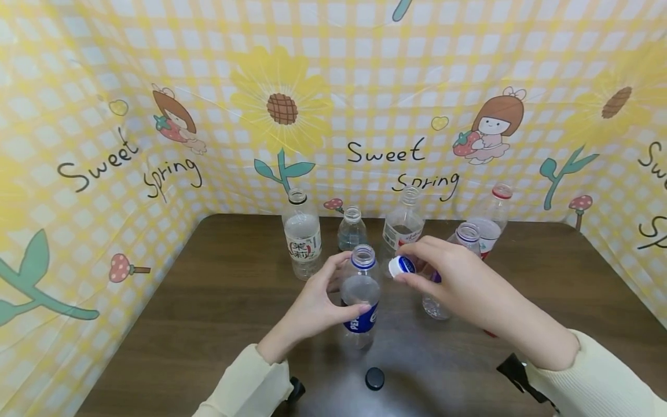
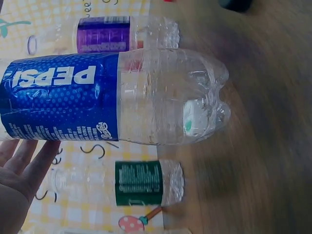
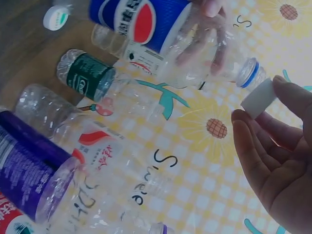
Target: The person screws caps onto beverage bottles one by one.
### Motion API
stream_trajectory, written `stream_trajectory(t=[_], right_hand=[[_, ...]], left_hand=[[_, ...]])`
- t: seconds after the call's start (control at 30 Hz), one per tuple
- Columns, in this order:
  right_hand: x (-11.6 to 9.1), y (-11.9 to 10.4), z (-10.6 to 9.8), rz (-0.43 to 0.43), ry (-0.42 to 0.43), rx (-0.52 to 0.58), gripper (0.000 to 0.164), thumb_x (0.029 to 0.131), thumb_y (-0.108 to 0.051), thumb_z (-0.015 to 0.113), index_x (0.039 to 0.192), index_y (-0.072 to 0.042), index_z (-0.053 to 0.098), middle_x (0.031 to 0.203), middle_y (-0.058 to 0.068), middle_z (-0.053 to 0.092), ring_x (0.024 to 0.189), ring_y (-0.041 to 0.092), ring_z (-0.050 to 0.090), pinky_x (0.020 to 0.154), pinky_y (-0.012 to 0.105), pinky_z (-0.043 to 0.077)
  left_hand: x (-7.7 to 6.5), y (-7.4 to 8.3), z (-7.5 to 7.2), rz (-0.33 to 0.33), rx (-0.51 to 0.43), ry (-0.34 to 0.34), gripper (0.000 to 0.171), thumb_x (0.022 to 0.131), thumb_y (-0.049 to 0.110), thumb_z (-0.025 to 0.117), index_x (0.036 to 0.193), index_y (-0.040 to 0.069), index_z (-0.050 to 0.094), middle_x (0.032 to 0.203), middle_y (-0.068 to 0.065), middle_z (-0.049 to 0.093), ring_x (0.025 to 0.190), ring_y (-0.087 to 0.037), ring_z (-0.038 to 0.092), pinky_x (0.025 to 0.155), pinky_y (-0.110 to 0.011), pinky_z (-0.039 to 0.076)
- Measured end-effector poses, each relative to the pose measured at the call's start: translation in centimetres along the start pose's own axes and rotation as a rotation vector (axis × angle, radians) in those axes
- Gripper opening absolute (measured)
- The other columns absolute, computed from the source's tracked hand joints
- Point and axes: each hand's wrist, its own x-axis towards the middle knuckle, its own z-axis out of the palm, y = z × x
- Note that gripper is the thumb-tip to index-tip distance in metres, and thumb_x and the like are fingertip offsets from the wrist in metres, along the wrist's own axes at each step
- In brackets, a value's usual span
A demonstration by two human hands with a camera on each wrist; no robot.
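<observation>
A clear Pepsi bottle (image 1: 359, 285) with a blue label stands upright and uncapped on the table. My left hand (image 1: 319, 301) holds it around the middle, thumb across the near side. Between thumb and fingertips my right hand (image 1: 464, 284) pinches a white bottle cap (image 1: 395, 267) with a blue top, just right of the bottle's mouth. In the right wrist view the cap (image 3: 258, 100) is tilted close by the blue-ringed neck (image 3: 248, 72); whether they touch I cannot tell. The left wrist view shows the label (image 2: 58, 97) and the bottle's base.
Open bottles stand behind: a black-ringed one (image 1: 302, 237), a small green-labelled one (image 3: 85, 77), a clear one (image 1: 403, 223), a red-ringed one (image 1: 490, 223) and a purple-labelled one (image 2: 103, 34). A black cap (image 1: 374, 379) lies in front; a white cap (image 3: 56, 18) lies on the table.
</observation>
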Motion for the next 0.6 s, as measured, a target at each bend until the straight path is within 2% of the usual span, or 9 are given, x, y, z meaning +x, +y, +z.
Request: stream_trajectory(t=[0.13, 0.33, 0.6], right_hand=[[0.4, -0.1, -0.1, -0.035, 0.03, 0.001, 0.028, 0.085, -0.02, 0.071, 0.111, -0.009, 0.066, 0.093, -0.002, 0.065, 0.074, 0.004, 0.061, 0.064, 0.022, 0.054], [0.6, 0.2, -0.5, -0.052, 0.029, -0.002, 0.031, 0.086, -0.014, 0.07, 0.116, -0.007, 0.064, 0.096, -0.001, 0.064, 0.075, 0.005, 0.059, 0.064, 0.024, 0.054], [1.0, 0.1, -0.9, -0.086, 0.019, -0.003, 0.027, 0.087, -0.008, 0.067, 0.113, -0.009, 0.064, 0.098, -0.001, 0.064, 0.074, 0.004, 0.054, 0.065, 0.025, 0.051]], left_hand=[[0.5, 0.3, 0.8, 0.026, -0.021, -0.031, 0.076, 0.079, 0.019, 0.077, 0.142, 0.019, 0.035, 0.136, -0.009, 0.052, 0.118, -0.027, 0.058, 0.098, -0.044, 0.05], [1.0, 0.6, 1.6, 0.02, -0.046, -0.055, 0.077, 0.08, 0.02, 0.077, 0.142, 0.021, 0.033, 0.137, -0.005, 0.052, 0.119, -0.026, 0.058, 0.099, -0.044, 0.05], [1.1, 0.5, 2.1, 0.014, -0.054, -0.085, 0.077, 0.079, 0.02, 0.077, 0.143, 0.022, 0.034, 0.14, -0.007, 0.051, 0.121, -0.027, 0.057, 0.1, -0.045, 0.05]])
